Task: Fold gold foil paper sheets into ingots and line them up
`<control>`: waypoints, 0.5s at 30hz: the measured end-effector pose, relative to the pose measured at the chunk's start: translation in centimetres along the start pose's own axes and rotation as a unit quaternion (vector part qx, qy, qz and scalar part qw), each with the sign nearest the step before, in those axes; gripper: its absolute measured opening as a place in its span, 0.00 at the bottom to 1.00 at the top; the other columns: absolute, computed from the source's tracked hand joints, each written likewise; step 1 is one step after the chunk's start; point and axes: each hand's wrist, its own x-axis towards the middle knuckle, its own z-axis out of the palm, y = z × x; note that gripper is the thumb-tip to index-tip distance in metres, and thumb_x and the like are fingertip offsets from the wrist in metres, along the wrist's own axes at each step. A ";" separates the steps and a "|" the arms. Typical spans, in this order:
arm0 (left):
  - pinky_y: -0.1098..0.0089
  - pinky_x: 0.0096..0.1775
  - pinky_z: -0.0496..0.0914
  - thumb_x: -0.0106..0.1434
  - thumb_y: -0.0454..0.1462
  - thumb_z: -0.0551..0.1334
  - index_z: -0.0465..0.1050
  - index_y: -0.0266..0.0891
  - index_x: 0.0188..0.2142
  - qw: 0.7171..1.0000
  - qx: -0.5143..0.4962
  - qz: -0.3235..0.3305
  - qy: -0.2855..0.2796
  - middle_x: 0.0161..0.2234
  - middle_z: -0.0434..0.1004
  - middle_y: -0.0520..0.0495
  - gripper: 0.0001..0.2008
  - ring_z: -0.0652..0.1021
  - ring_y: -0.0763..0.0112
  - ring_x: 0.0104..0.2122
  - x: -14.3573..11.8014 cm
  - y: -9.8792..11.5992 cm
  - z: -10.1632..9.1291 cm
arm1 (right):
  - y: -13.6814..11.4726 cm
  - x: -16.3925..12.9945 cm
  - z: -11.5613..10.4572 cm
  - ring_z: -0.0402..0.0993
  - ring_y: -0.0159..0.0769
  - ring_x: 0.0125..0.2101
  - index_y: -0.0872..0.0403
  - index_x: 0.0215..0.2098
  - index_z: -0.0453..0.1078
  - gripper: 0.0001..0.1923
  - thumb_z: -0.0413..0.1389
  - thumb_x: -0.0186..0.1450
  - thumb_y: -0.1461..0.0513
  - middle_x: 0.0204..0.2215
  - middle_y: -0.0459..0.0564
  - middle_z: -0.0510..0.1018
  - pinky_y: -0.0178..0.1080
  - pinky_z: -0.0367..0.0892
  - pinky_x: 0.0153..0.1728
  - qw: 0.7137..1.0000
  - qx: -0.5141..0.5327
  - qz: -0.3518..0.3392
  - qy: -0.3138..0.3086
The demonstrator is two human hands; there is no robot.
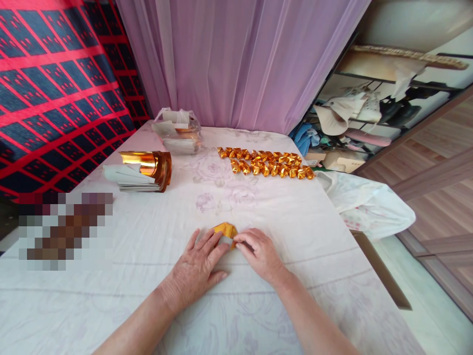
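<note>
A small piece of folded gold paper (225,229) lies on the white floral tablecloth (148,236), in front of me. My left hand (197,266) rests flat on the cloth with its fingertips pressing the paper's left side. My right hand (260,254) has its fingers curled and pinches the paper's right edge. Both hands partly hide the paper.
Several folded gold pieces (266,162) lie in rows at the far middle. A stack of gold and white sheets (142,172) sits at far left, a plastic bag of sheets (179,130) behind it. A white bag (365,202) hangs off the right edge.
</note>
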 end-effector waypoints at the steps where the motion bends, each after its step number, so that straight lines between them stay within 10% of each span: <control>1: 0.44 0.62 0.56 0.65 0.45 0.61 0.63 0.41 0.59 1.000 0.000 0.001 0.002 0.62 0.65 0.37 0.24 0.64 0.52 0.63 -0.1 0.0 0.0 | 0.0 0.0 0.1 0.76 0.36 0.35 0.50 0.37 0.73 0.07 0.54 0.66 0.68 0.33 0.48 0.80 0.40 0.69 0.39 1.000 -0.001 0.001 0.002; 15: 0.41 0.62 0.50 0.64 0.53 0.61 0.53 0.54 0.67 0.999 0.038 0.001 -0.026 0.64 0.62 0.39 0.35 0.63 0.47 0.63 0.2 0.2 0.3 | 0.2 0.1 0.6 0.75 0.37 0.33 0.50 0.39 0.71 0.07 0.54 0.65 0.67 0.31 0.47 0.78 0.40 0.68 0.37 0.999 -0.022 0.022 0.018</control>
